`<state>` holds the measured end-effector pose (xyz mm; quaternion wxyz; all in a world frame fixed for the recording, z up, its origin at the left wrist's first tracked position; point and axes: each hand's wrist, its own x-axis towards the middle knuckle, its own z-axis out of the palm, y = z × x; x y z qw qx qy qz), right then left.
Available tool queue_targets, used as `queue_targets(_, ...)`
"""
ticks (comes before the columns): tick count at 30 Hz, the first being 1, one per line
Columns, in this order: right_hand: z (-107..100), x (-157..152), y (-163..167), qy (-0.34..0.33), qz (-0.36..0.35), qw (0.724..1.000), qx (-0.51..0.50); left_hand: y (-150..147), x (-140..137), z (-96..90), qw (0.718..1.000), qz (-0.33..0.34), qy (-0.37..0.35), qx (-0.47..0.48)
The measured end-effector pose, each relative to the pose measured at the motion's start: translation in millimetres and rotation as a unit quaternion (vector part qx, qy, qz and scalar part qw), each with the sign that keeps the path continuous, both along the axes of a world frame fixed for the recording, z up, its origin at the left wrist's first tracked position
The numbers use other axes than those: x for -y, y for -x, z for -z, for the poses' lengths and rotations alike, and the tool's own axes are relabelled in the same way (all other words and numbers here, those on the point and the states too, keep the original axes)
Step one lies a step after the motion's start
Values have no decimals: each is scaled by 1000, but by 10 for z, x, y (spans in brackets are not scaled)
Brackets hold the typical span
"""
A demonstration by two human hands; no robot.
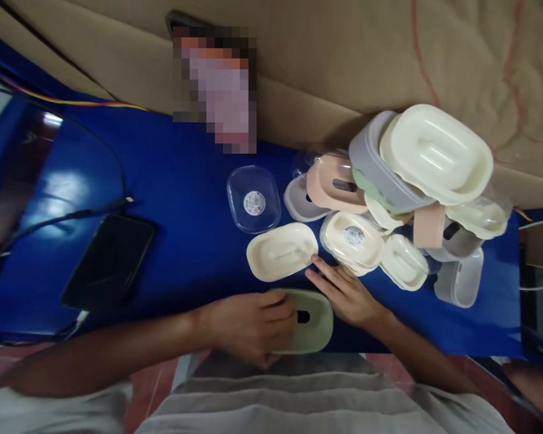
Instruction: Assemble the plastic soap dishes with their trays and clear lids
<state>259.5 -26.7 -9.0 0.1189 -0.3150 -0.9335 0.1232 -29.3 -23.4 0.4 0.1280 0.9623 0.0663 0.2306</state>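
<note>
At the table's front edge, a pale green plastic box [319, 325] with a dark oval slot lies in front of me. My left hand [257, 325] is closed over its left end, the fingers curled at the rim and hiding that side. My right hand [350, 295] has its fingers stretched out, holding nothing. Its fingertips are at the right end of a cream oval tray [278, 253], which lies just beyond the green box. Behind the tray is a clear plastic lid [253, 199] with a round label.
On the right, cream trays [353, 238], peach boxes [332, 187] and grey boxes [466, 277] are piled, topped by a large cream tray [438, 150]. A dark phone [111, 259] and a black cable [79, 214] lie left on the blue table [194, 241]. Brown cloth [326, 66] hangs behind.
</note>
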Motion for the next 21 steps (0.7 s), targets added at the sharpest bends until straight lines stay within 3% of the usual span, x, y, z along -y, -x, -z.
queue_targets(3, 34, 12, -15, 35, -4, 999, 31, -7, -5, -34, 992, -23, 83, 91)
queue_targets(7, 125, 33, -22, 70, -2, 998, 0, 32, -115, -116, 979, -97, 79, 162)
queue_targets(12, 146, 58, -66, 34, -43, 992, -110, 147, -363, -156, 975, -217, 16, 38)
queue_targets(15, 72, 64, -120, -64, -82, 984, -146, 185, -359, -114, 966, -258, 13, -29)
queue_targets(17, 45, 53, -131, -117, -61, 982, -137, 172, -261, -72, 959, -277, 25, -56)
queue_targets(21, 101, 14, -76, -78, 0, 996, -47, 83, 23, 13, 930, -360, 45, -66)
